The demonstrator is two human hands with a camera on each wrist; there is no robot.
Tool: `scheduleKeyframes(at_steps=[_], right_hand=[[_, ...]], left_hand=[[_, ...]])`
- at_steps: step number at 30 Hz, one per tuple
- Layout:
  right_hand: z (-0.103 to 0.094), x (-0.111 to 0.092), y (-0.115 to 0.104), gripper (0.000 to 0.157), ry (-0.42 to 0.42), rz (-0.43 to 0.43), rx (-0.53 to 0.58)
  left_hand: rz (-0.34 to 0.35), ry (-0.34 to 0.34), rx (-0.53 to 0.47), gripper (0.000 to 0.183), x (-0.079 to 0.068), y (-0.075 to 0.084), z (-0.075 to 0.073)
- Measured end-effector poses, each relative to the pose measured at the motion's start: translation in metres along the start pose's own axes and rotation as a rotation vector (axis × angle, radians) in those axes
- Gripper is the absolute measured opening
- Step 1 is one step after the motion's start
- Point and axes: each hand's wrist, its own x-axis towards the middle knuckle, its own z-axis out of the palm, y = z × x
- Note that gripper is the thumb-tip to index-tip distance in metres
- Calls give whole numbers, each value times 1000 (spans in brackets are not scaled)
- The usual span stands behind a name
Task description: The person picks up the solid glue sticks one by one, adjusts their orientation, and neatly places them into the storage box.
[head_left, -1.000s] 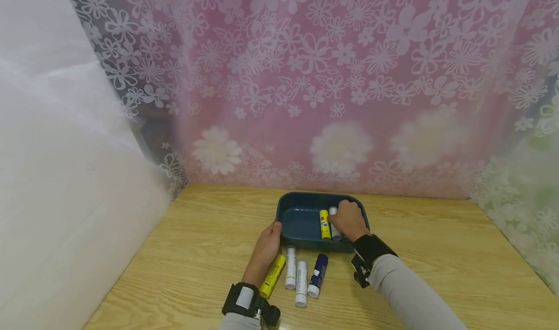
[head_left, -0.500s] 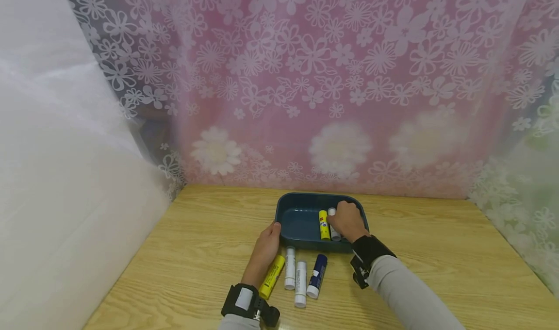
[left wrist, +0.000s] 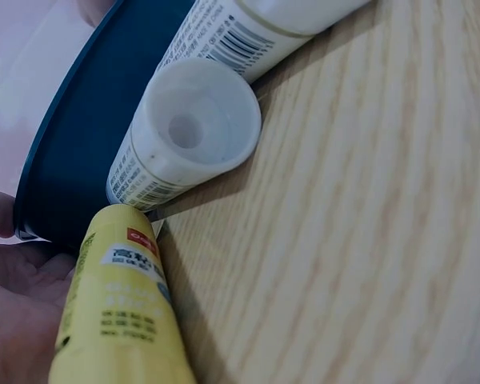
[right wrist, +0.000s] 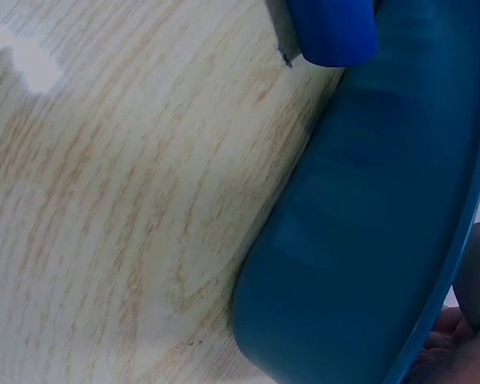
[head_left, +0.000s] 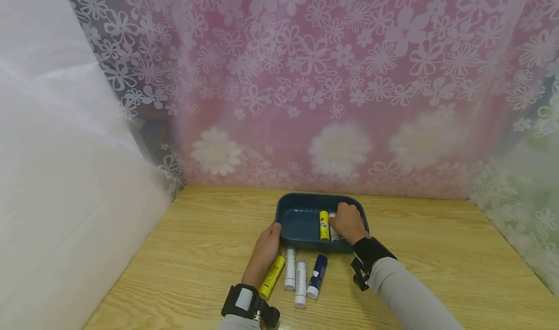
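Note:
My left hand [head_left: 267, 242] grips the left end of a dark blue-green plastic tray [head_left: 301, 245], thumb at its rim. Inside the tray, my right hand [head_left: 348, 222] is curled over glue sticks at the right end, fingertips hidden. A white glue stick [head_left: 334, 230] shows at its thumb side, partly covered. Left of that lies a yellow glue stick [head_left: 324, 225]. In front of the tray lie another yellow glue stick [head_left: 272, 277], beside my left wrist, two white glue sticks [head_left: 301, 284] and a dark blue glue stick [head_left: 317, 276] with a white end.
The tray stands on a light wood-grain table [head_left: 209, 242]. Behind it hangs a pink floral curtain [head_left: 279, 102], and a white sheet [head_left: 78, 199] borders the left side. In the right wrist view, a blue glue stick end [right wrist: 334, 36] lies close to the tray wall.
My right hand has shifted slightly toward me within the tray, and the white stick's far end has dropped back beside the thumb. My left hand and the sticks on the table stay put.

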Motion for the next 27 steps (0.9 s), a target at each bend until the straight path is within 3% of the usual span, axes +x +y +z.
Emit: scheduleKeyframes(at_steps=[23, 27], right_hand=[[3, 1, 1, 10, 11, -21, 2], [4, 2, 1, 17, 13, -29, 0]], left_hand=[[-11, 5, -5, 56, -2, 1, 1], [-9, 6, -2, 55, -2, 2, 1]])
